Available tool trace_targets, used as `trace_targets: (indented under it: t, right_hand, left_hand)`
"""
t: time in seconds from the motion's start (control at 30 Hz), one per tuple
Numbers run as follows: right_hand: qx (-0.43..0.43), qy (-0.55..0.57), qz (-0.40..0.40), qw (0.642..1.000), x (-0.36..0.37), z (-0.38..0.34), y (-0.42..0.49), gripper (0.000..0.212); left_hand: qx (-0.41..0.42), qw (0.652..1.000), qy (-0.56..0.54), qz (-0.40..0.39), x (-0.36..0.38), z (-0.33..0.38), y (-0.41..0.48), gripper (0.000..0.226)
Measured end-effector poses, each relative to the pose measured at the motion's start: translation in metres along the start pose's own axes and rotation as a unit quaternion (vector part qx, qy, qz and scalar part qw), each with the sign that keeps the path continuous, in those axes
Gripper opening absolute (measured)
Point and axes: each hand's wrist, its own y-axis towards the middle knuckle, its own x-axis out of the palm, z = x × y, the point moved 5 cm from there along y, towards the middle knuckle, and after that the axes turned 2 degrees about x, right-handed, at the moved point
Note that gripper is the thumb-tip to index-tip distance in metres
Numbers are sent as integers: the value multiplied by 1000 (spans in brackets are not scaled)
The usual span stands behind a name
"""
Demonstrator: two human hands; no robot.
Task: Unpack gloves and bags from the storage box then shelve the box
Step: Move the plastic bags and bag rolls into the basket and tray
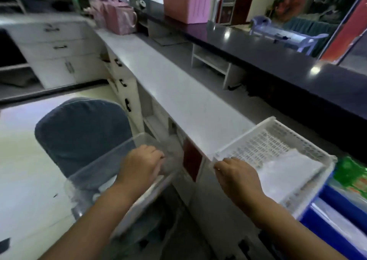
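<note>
The long white tabletop [168,85] has open room in the middle, between the white basket [244,134] at the near end and the pink bags [119,19] at the far end. A tall dark counter [278,57] walls off the right side. On the left, the blue chair [83,130] sits close behind the clear box [103,160], so the gap there is tight.

Left hand [140,161] inside clear box [89,170]

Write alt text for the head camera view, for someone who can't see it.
A person's left hand reaches into a clear storage box by a blue chair, while the right hand grips the rim of a white basket at the edge of the white counter. A pink bin stands farther back.
</note>
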Motion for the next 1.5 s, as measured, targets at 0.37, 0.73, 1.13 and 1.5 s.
trace_targets:
  t: [0.37, 0.73, 1.13, 1.5]
  right_hand:
    - [-72, 61, -123, 988, 138, -152, 70, 13]
    - [-93, 68, -280, 953, 287, -183, 138, 26]
    - [-266, -43, -477, 836, 488, -171, 161, 37]
    - [-361, -46, -450, 816, 558, -184, 160, 16]
  left_hand:
    - [-248, 963, -8, -103, -3, -199, -129, 7]
    - [-410, 890, -66, -190, 80, -258, -181, 17]
    - [-384, 881, -63, -269, 203, -296, -156, 14]
    - [-378, 865, -110, -312, 279, -285, -173, 19]
